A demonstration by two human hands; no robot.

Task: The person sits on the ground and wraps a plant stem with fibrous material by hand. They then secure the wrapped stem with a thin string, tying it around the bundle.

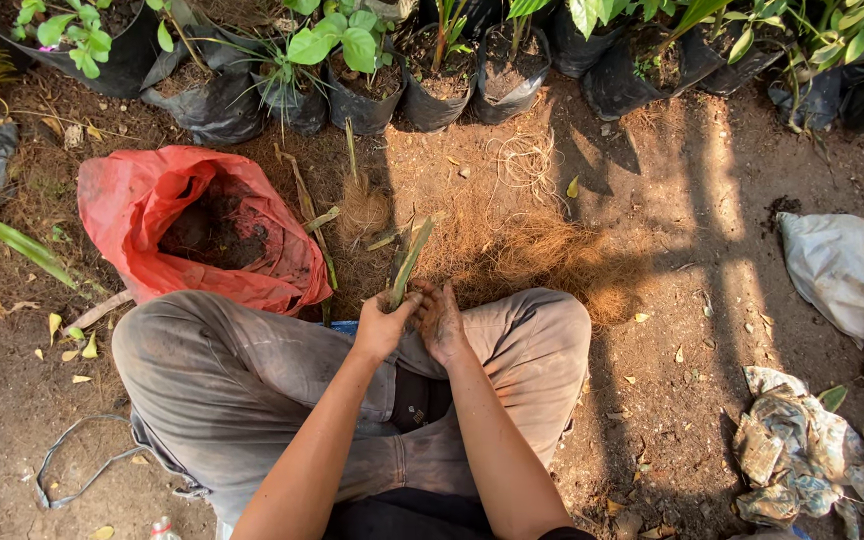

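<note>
1. The left hand (382, 325) is closed around the base of a flat green stem cutting (409, 262); the soil-smeared right hand (441, 318) rests half-open just beside it, gripping nothing I can make out
2. A crumpled red plastic sack (142, 205) of dark soil gapes left of the knees; black grow bags (432, 95) line the far edge
3. The cutting's long axis tilts up and away over fibrous brown coir (522, 250)
</note>
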